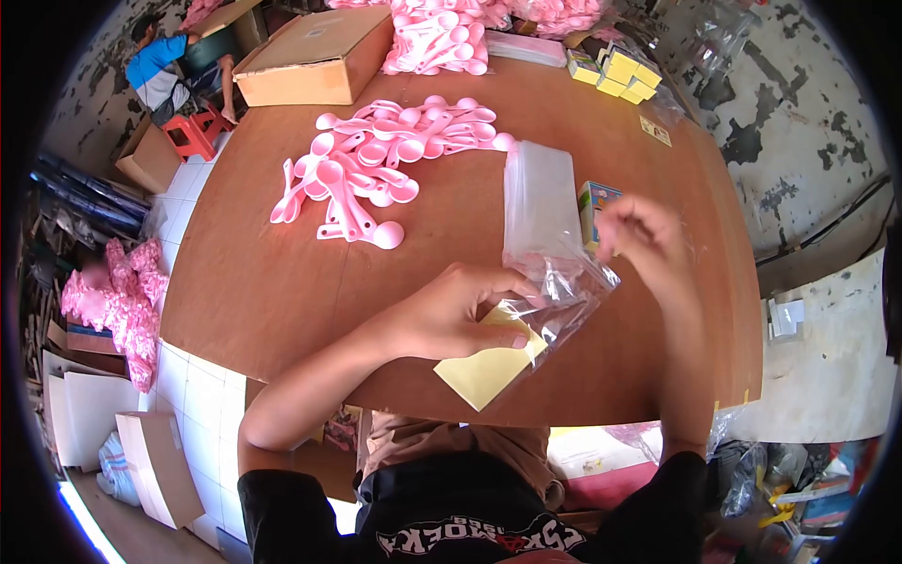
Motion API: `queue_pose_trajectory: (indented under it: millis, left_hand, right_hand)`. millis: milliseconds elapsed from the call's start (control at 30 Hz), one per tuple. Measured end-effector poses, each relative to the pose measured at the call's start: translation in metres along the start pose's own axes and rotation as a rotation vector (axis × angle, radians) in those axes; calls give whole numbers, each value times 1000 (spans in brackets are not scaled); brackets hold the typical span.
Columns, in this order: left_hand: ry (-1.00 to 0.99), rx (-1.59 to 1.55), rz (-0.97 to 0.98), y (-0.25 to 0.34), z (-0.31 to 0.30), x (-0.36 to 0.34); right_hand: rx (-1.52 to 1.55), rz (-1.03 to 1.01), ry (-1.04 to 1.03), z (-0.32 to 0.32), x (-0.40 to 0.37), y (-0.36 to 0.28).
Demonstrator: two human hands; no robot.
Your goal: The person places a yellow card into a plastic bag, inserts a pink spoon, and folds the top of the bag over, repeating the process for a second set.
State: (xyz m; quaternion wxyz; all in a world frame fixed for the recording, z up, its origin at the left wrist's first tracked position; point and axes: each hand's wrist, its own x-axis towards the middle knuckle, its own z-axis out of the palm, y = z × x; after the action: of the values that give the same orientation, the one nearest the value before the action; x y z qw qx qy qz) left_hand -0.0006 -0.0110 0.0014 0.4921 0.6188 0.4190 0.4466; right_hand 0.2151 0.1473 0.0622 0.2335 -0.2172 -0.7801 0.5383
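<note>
My left hand point(470, 315) is closed on a clear plastic bag point(568, 315) above the near part of the table. A yellow card point(490, 365) lies at the bag's lower end under my thumb, and seems to be at least partly inside it. The bag's open-looking end points up and right, towards my right hand point(648, 240). That hand is raised, fingers curled in and thumb near the index finger; anything between them is too small or blurred to see. Just behind it is a small printed box or card stack point(589, 202). A stack of clear bags point(540, 193) lies beyond the held bag.
Pink measuring spoons point(376, 164) lie in a loose pile on the brown table point(254, 310), with more heaped at the back point(437, 42). A cardboard box point(315, 61) and yellow small boxes point(625, 70) stand at the far edge. Another person point(160, 70) sits at far left.
</note>
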Motion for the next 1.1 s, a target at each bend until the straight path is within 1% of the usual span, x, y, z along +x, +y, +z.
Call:
queue_pose_trajectory:
  millis: [33,67,133,200,233,267,333,400,467,533,600,667,700,767,800,833,867,900,967,1000,1067,1100]
  left_hand:
    - [-68,-5,19,4,0,0]
    - [-137,-8,38,7,-1,0]
    - [-140,7,62,4,1,-1]
    - [-215,69,75,14,-1,-2]
    - [-206,36,119,13,0,-2]
    - [-200,39,118,13,-1,-2]
    - [-237,36,129,14,-4,-2]
    - [-247,28,113,14,-7,-2]
    - [-256,15,98,15,-9,-2]
    - [-232,-33,83,16,-9,-3]
    - [-217,-72,86,14,-9,-2]
    - [-209,-111,93,8,-7,-1]
    - [-191,-132,122,5,-6,0]
    - [-179,-151,155,5,-6,1]
    - [-176,-131,114,9,-7,0]
    - [-172,-112,73,11,-8,-1]
    - [-173,-115,76,10,-7,-1]
    - [-169,-116,42,8,-6,0]
    - [-168,-120,11,6,-4,0]
    - [-178,-98,4,5,-3,0]
    - [-199,-71,-4,3,-1,1]
    - [-203,-90,14,0,0,2]
  right_hand:
    - [-75,-6,91,0,15,-3]
    - [-77,-7,91,3,32,-2]
    - [-313,-191,51,16,71,8]
    - [-496,-381,28,31,113,22]
    - [-684,-427,-7,36,132,20]
    - [-872,-472,-40,41,151,18]
    - [-748,-571,-44,57,188,40]
    - [-733,-562,-64,75,219,62]
    - [-718,-551,-89,89,227,62]
    - [-1324,-431,-82,100,221,57]
    - [-1341,-461,-60,103,220,61]
    - [-1416,-622,68,101,216,61]
    - [-1418,-617,71,99,212,60]
    - [-1379,-752,159,91,201,58]
    - [-1383,-750,159,86,192,55]
    - [-1312,-749,184,82,181,52]
    - [-1242,-745,207,77,172,50]
    - [-1246,-742,205,70,166,51]
    - [-1081,-587,103,58,155,53]
    - [-1084,-583,106,55,154,59]
    - [-951,-651,-47,49,153,70]
    - [-953,-650,-38,50,151,70]
